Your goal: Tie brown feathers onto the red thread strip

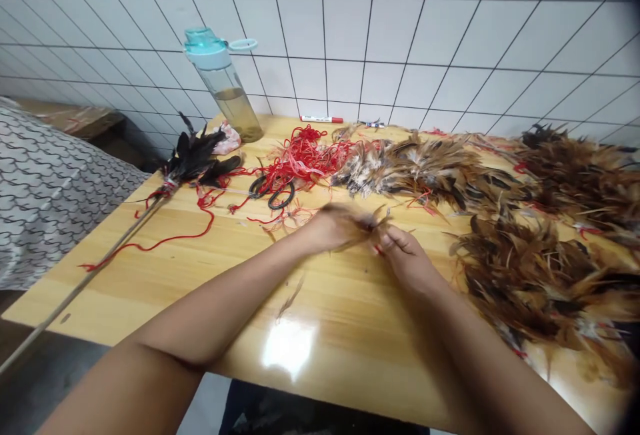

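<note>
Between the surface's [345, 315] near and far edges, we are grasping feathers [370, 223] in left hand [327, 232] and right hand [407, 260], judging them light, soft, best pinched at base.

At 11 o'clock from the middle of the view, 1 clear bottle [235, 103] with a turquoise lid and yellowish-brown liquid stands on the wooden tabletop [165, 282], a crumpled pinkish-white item [228, 138] just beside its base. Near the white tiled wall [345, 25] at 12 o'clock lies 1 red-and-white marker [321, 119], while a white cloth [60, 195] with a dark pattern spreads out at 9 o'clock.
</note>
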Action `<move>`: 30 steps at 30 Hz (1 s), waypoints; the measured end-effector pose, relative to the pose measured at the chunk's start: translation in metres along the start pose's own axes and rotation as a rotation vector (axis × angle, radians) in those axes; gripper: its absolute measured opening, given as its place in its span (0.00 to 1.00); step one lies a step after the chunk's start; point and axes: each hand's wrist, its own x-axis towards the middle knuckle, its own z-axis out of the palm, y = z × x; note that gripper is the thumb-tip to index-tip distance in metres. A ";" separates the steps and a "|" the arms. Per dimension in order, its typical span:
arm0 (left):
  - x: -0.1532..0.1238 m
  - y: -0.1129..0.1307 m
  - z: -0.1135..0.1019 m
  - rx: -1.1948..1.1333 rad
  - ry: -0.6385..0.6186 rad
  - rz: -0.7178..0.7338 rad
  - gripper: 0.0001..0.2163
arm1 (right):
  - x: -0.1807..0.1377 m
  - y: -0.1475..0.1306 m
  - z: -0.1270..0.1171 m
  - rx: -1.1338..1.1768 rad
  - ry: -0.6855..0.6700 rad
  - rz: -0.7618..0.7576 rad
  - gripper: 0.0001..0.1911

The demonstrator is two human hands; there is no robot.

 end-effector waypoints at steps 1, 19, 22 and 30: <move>-0.001 0.002 0.003 0.053 -0.002 0.032 0.07 | 0.001 0.001 -0.001 0.109 0.080 0.042 0.20; -0.010 0.024 0.022 0.540 0.133 0.381 0.09 | 0.007 0.007 -0.016 0.649 0.323 0.420 0.10; -0.007 0.021 0.017 0.375 0.135 0.475 0.08 | 0.006 0.005 -0.016 0.671 0.281 0.427 0.09; -0.003 0.025 0.014 -0.104 0.147 0.252 0.08 | 0.006 0.001 -0.008 0.819 0.189 0.502 0.13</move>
